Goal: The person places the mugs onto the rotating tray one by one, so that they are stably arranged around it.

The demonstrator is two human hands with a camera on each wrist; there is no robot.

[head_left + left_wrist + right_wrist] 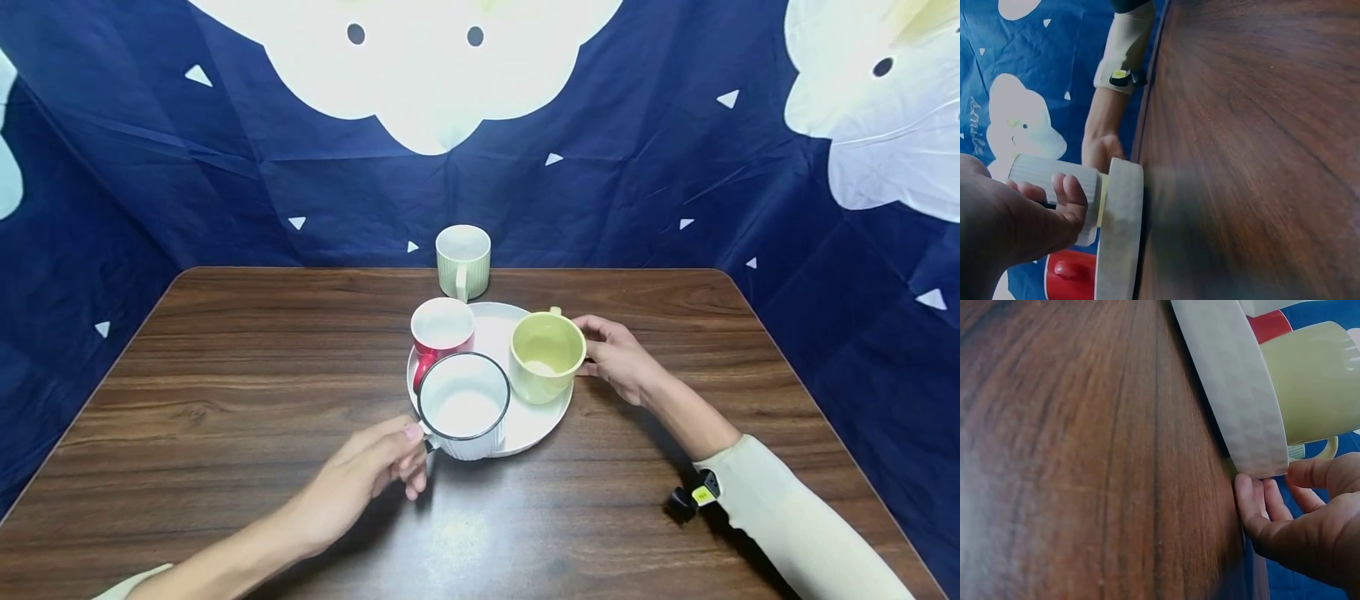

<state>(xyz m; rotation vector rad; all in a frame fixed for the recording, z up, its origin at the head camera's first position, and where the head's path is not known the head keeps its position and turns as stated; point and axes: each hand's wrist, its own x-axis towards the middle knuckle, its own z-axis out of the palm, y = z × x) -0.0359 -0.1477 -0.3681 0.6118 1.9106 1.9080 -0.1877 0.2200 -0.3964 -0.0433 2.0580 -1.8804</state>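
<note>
My left hand (pixel 375 467) grips the handle of a white ribbed mug (pixel 467 450) with a dark rim, at the near side of a round white tray (pixel 528 429). In the left wrist view this mug (pixel 1088 181) overlaps the yellow-green mug behind it. A red mug (pixel 444 340), white inside, stands on the tray at the left, its handle toward me. The yellow-green mug (pixel 542 383) sits on the tray's right part, handle pointing away. At the right edge, my right hand (pixel 1310 531) holds the tray's rim (pixel 1266 444) between thumb and fingers.
Behind the tray, a pale green ribbed mug (pixel 462 271) stands near the far edge of the wooden table (pixel 247 367). A dark blue cloth (pixel 360 200) with white shapes hangs behind. A small black device (pixel 693 497) is on my right wrist.
</note>
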